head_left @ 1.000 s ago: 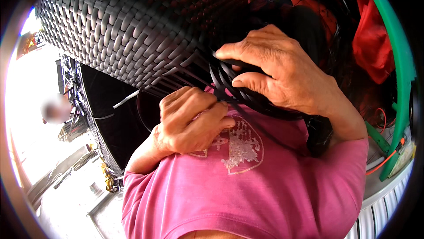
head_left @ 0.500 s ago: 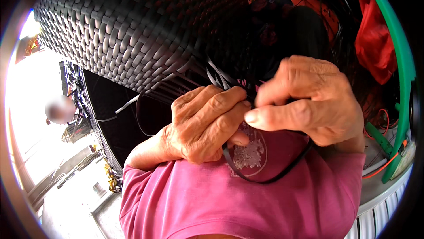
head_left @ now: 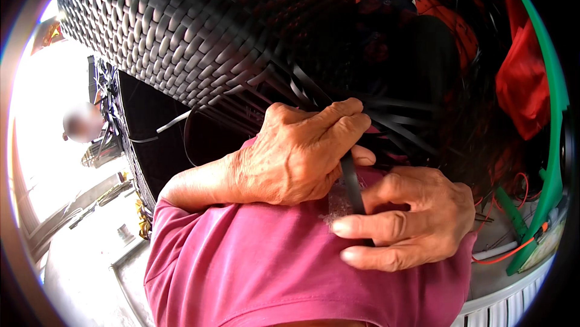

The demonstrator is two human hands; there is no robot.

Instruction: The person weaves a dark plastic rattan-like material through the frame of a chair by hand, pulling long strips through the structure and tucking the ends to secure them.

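Note:
A dark wicker piece (head_left: 175,43), woven from flat plastic strips, lies across the upper left in front of me. Loose strip ends (head_left: 399,118) fan out to the right from its unfinished edge. My left hand (head_left: 308,152) is closed at that edge, pinching a black flat strip (head_left: 351,185) between thumb and fingers. The strip runs down from there to my right hand (head_left: 411,218). Those fingers are bent around its lower part, close to my pink shirt; the strip's far end is hidden behind them.
Red cloth (head_left: 522,79) hangs at the right beside a curved green frame (head_left: 553,85). An orange cord (head_left: 507,254) runs below it. Tangled strips lie on the red surface at the top. A person (head_left: 83,123), blurred, is at the far left, near another dark woven piece (head_left: 151,127).
My right hand has moved down toward my chest, and the strip's loop has straightened between the hands. My left hand has shifted slightly right. The loose strip ends now show at the right.

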